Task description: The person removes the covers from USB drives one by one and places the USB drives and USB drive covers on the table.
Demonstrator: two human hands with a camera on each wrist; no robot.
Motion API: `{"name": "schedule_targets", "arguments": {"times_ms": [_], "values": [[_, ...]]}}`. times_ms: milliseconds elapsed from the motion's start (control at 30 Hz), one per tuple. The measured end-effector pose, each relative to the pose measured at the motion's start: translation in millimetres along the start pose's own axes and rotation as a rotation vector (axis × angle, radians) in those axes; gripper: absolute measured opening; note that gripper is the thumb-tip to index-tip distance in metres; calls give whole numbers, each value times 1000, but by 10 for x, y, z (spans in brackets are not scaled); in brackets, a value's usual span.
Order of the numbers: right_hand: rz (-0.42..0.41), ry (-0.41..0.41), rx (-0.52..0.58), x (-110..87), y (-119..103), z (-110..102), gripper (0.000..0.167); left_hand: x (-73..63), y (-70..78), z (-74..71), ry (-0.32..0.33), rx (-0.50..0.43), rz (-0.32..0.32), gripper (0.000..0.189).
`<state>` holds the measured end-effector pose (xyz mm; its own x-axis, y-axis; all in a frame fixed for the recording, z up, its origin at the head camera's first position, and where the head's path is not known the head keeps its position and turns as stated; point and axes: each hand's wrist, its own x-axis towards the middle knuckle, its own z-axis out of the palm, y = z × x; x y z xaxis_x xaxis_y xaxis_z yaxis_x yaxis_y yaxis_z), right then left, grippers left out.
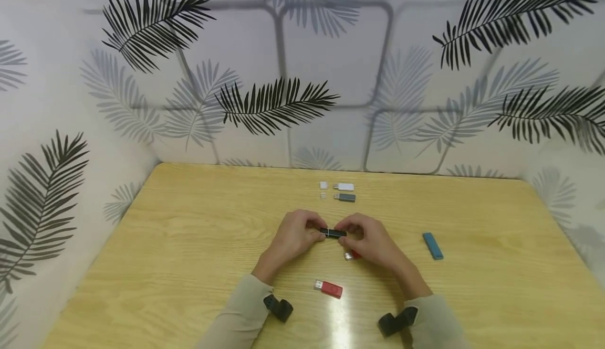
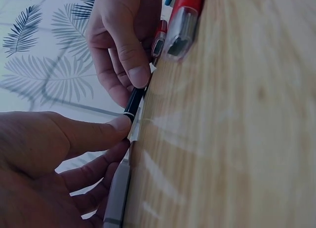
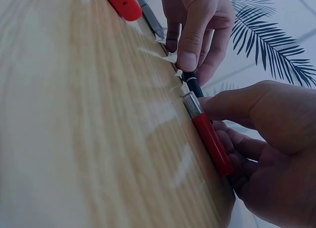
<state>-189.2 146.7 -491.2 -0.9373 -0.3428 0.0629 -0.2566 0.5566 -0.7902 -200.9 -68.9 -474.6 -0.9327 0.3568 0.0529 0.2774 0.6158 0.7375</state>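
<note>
A slim black USB stick with a pale ring near its left part lies between both hands. My left hand pinches the left end between thumb and fingers. At the other end, my right hand grips it the same way; the fingertips cover both tips. In the left wrist view the black stick runs from one thumb to the other, close over the table. A red USB stick with a metal plug lies partly hidden under the right hand; the right wrist view shows this red stick beside the fingers.
Another red USB stick lies nearer the front. To the right is a blue stick. Behind the hands lie a white USB stick, a grey USB stick and two small white caps. A patterned wall borders the wooden table.
</note>
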Motion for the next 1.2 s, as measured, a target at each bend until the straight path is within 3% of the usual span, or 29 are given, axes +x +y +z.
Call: {"name": "schedule_targets", "arguments": {"times_ms": [533,1000,1200], "values": [[-14,-14,17,-37,17,4,18,-43,0,-18,-38,-15,49,9],[-69,-2,35,-51,-21,-20,20,-62,-7,-17,-17,-57,90,10],[-85,-10,58,-47,3,-22,21,-72,5,-17,-35,-62,66,13]]}}
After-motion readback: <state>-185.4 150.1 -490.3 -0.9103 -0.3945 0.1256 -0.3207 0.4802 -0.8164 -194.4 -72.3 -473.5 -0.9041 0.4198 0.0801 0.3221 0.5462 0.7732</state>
